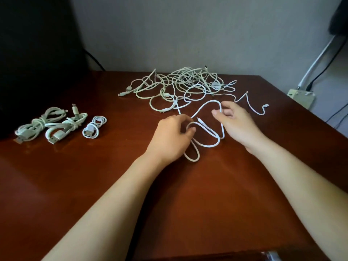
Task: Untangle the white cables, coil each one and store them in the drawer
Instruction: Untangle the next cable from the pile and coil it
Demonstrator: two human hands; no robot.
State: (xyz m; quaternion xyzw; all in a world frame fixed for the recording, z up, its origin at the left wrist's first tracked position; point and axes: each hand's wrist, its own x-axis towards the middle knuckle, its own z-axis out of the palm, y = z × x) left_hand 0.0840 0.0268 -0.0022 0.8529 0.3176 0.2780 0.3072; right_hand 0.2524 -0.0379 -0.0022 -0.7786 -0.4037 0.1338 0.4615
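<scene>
Three coiled cables (62, 129) are lying by the table's (94, 185) left edge; left hand (169, 137) and right hand (235, 123) are gripping a fourth cable (211, 145), tangle (184, 83) waiting.

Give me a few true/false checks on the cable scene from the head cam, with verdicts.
1. Three coiled cables lie on the left side of the table. True.
2. The tangled pile sits at the near edge by the person's elbows. False: it lies on the far side, towards the wall.
3. The left hand pinches a loop of the white cable. True.
4. The right hand lies flat on the table, clear of any cable. False: its fingers pinch a bend of that same white cable.
5. The coiled cables touch the tangled pile. False: bare table separates them.
</scene>
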